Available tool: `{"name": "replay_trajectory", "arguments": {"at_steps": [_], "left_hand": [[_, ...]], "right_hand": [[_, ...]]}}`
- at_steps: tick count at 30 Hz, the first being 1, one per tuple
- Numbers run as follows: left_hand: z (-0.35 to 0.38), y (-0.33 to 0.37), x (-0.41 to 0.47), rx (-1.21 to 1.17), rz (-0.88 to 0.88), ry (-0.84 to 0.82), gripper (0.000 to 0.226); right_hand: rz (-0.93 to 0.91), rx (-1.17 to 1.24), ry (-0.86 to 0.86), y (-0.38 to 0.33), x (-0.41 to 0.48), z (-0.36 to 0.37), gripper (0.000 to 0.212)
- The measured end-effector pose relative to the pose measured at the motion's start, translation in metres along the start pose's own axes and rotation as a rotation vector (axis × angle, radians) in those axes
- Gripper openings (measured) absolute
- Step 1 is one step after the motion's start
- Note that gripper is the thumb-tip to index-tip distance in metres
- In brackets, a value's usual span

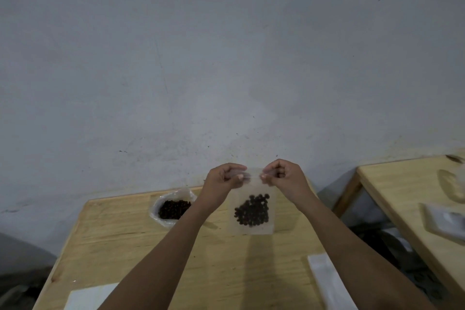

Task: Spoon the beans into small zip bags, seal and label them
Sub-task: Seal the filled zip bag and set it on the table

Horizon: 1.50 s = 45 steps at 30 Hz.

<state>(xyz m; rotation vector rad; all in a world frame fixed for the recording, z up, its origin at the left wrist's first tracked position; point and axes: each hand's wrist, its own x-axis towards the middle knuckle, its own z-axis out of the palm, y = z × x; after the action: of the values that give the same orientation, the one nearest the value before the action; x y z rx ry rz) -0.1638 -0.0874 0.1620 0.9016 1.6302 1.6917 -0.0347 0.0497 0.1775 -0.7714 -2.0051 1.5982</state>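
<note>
So one small clear plastic zip bag (253,211) already has dark beans in it and is held up over the light wooden table (141,241), left hand (222,178) and right hand (284,175) pinching its top strip, probably sealing, label apparently still to go.

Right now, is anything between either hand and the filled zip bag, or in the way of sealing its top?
Nothing visible. The left hand and right hand each pinch the zip bag directly at its top edge, and the beans sit low in it, clear of the top strip.
</note>
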Motion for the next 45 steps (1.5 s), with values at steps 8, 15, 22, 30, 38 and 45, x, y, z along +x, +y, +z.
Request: {"name": "replay_trajectory", "arguments": {"at_steps": [8, 15, 22, 30, 38, 45], "left_hand": [[0.009, -0.003, -0.006, -0.129, -0.018, 0.019, 0.023], [0.025, -0.016, -0.015, -0.11, 0.013, 0.076, 0.024], [0.031, -0.043, -0.022, -0.088, -0.061, 0.175, 0.02], [0.031, -0.088, -0.046, -0.024, -0.192, 0.279, 0.02], [0.024, -0.147, -0.081, 0.236, -0.406, 0.315, 0.036], [0.025, -0.16, -0.085, 0.32, -0.431, 0.271, 0.038]], "right_hand": [[0.05, 0.224, 0.045, 0.011, -0.015, -0.009, 0.01], [0.094, 0.316, 0.116, 0.023, -0.023, -0.016, 0.01], [0.168, 0.337, 0.06, 0.043, -0.033, -0.008, 0.016], [0.277, 0.194, 0.126, 0.088, -0.047, 0.015, 0.023], [0.365, -0.082, 0.159, 0.146, -0.069, 0.035, 0.023], [0.351, -0.204, 0.053, 0.168, -0.075, 0.044, 0.023]]}}
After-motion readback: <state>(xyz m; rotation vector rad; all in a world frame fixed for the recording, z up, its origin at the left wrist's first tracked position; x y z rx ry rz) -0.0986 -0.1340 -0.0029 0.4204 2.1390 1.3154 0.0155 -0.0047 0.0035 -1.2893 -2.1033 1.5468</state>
